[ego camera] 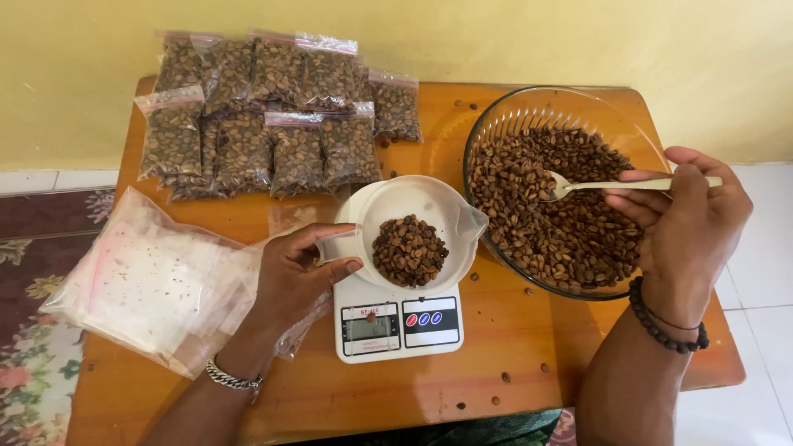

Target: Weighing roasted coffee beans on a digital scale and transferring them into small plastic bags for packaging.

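**Coffee beans in the jug on the scale, spoon in the bowl**

The left hand (291,277) grasps the handle of a white plastic measuring jug (410,216), thumb over the top and fingers curled under it. The jug sits on a small white digital kitchen scale (398,320), just right of that hand, and holds a low heap of roasted coffee beans (409,249).

The right hand (681,227) pinches the handle of a metal spoon (615,185) between thumb and fingertips. The spoon's tip reaches out to the left of that hand and rests among the beans in a clear glass bowl (529,111), which lies directly beneath and left of the hand, touching the jug's spout side.

Left of the left hand, partly under its wrist, lies a stack of empty clear zip bags (144,285). Beyond it, at the far edge of the wooden table (512,347), lie filled zip bags of beans (264,124). A few loose beans are scattered on the tabletop near the right forearm.
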